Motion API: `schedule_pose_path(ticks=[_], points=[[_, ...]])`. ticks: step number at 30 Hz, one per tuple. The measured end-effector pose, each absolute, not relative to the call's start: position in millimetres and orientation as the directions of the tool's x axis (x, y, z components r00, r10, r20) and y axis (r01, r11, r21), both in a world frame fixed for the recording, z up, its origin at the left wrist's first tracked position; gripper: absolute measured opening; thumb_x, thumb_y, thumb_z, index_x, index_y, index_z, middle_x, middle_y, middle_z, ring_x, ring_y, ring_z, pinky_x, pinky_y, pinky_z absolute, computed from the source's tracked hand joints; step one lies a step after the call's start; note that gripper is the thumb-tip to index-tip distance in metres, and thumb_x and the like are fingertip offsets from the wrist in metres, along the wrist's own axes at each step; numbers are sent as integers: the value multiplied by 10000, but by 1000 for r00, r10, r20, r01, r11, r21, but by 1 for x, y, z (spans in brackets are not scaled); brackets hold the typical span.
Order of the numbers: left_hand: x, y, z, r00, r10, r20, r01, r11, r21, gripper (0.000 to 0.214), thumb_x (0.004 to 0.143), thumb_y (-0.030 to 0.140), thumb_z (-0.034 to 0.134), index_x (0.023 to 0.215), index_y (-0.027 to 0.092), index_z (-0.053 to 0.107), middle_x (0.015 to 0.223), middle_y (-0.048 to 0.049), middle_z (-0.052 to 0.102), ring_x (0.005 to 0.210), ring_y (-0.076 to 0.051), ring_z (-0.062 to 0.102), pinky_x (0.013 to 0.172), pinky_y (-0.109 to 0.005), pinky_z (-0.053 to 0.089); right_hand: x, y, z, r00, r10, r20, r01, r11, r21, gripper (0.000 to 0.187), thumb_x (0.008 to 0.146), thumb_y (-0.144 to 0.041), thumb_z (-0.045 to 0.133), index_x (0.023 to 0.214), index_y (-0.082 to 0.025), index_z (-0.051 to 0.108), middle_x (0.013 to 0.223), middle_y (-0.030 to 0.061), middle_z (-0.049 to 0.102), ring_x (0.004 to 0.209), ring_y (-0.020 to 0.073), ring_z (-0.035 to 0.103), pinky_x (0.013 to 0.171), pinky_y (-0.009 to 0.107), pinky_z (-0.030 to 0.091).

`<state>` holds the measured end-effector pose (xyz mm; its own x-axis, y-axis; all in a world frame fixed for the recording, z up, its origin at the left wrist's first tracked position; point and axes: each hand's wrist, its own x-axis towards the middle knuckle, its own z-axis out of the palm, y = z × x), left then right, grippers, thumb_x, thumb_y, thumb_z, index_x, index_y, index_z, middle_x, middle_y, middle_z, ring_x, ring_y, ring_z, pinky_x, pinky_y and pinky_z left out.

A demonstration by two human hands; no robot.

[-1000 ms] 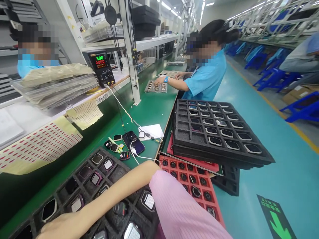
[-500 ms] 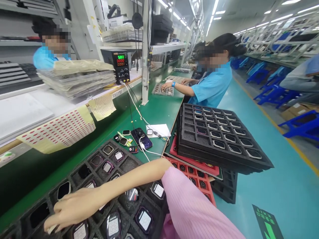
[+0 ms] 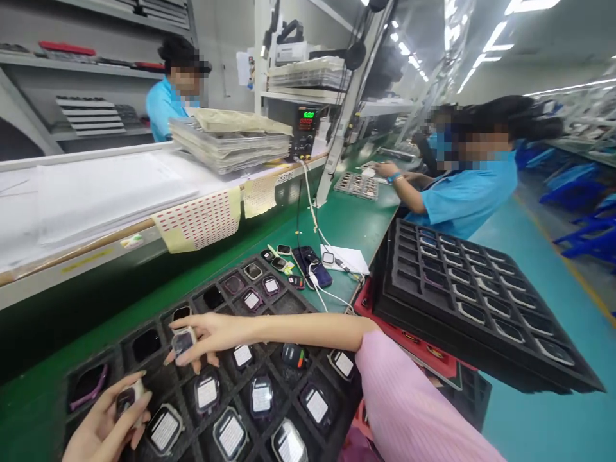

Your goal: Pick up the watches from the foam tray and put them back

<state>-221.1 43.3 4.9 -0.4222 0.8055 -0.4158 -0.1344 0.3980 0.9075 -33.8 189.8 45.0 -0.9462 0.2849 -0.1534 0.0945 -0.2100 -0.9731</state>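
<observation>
My right hand [image 3: 209,339], its arm in a pink sleeve [image 3: 399,385], reaches over a black foam tray [image 3: 291,303]. Its fingers are closed around a light-framed watch case [image 3: 183,344] held above the tray. At the lower left, my left hand [image 3: 103,423] grips another watch case [image 3: 128,399] by its edges, over the tray's near corner. Watch units with white labels, such as one labelled watch [image 3: 230,434], lie in the compartments around both hands. A purple-edged watch [image 3: 90,386] sits in the far-left compartment.
Beyond the tray lie a phone [image 3: 312,266], a white cable [image 3: 323,296] and several small watches. At right stand stacked black foam trays [image 3: 409,273] above red trays [image 3: 455,360]. A co-worker in blue [image 3: 474,196] sits farther along the bench. A power supply [image 3: 304,131] stands behind.
The view has swung left, bringing my left hand into sight with a watch case. My right hand has lifted from the tray's near-left compartments and now holds a watch case up.
</observation>
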Motion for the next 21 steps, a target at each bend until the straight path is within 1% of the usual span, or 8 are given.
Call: schedule_pose_path(ticks=[2, 4, 6, 9, 12, 15, 18, 21], points=[[-222, 45, 10, -403, 810, -427, -175, 389, 904, 769, 460, 473, 861, 1120, 201, 574, 647, 23, 593, 532, -151, 543, 447, -239, 428, -33, 191, 42, -968, 223, -119, 46, -306, -951, 841, 830, -262, 690, 1489, -254, 169, 1200, 129, 561, 646, 101, 643, 461, 173, 496], [-221, 45, 16, -410, 830, -378, -153, 346, 926, 730, 521, 461, 841, 1135, 186, 560, 616, 41, 565, 491, -122, 504, 452, -227, 398, -32, 191, 40, -977, 191, -92, 16, -366, -930, 771, 845, -280, 667, 1476, -270, 224, 1272, 147, 512, 675, 111, 665, 486, 191, 519], [-218, 45, 23, -395, 864, -312, -95, 299, 949, 660, 601, 449, 804, 1138, 170, 541, 599, 49, 552, 472, -105, 480, 474, -226, 385, -31, 189, 40, -975, 198, -96, 11, -391, -920, 698, 840, -290, 669, 1443, -251, 321, 1255, 138, 514, 685, 113, 676, 508, 196, 527], [-212, 45, 32, -308, 930, -203, 26, 221, 975, 470, 756, 393, 690, 1120, 156, 509, 563, 66, 513, 469, -92, 466, 512, -224, 378, -32, 185, 43, -953, 272, -135, 15, -399, -917, 653, 794, -292, 717, 1373, -185, 435, 1130, 119, 579, 643, 107, 675, 539, 209, 531], [-209, 48, 36, -253, 950, -185, 63, 207, 976, 369, 791, 353, 625, 1071, 153, 493, 571, 79, 484, 425, -77, 423, 461, -216, 337, -33, 182, 50, -938, 291, -190, 61, -400, -914, 590, 774, -322, 733, 1289, -127, 519, 1038, 110, 632, 609, 111, 668, 599, 261, 556], [-211, 49, 36, -216, 960, -177, 84, 199, 976, 304, 802, 293, 595, 1062, 170, 497, 641, 67, 488, 439, -67, 412, 448, -210, 336, -36, 182, 58, -940, 258, -223, 101, -415, -904, 578, 783, -345, 725, 1286, -141, 525, 1022, 110, 659, 608, 121, 657, 594, 287, 558], [-213, 47, 36, -221, 967, -127, 126, 157, 979, 277, 803, 238, 585, 1065, 184, 511, 710, 50, 494, 488, -67, 429, 475, -207, 366, -37, 184, 60, -951, 178, -254, 146, -465, -873, 585, 798, -353, 704, 1314, -160, 506, 1045, 133, 667, 629, 128, 648, 558, 270, 535], [-211, 42, 38, -214, 972, -97, 151, 131, 980, 289, 811, 217, 570, 1090, 199, 498, 763, 43, 497, 528, -74, 440, 512, -213, 391, -37, 184, 58, -943, 154, -295, 189, -482, -855, 648, 776, -377, 710, 1348, -173, 485, 1077, 150, 660, 619, 119, 620, 518, 253, 502]])
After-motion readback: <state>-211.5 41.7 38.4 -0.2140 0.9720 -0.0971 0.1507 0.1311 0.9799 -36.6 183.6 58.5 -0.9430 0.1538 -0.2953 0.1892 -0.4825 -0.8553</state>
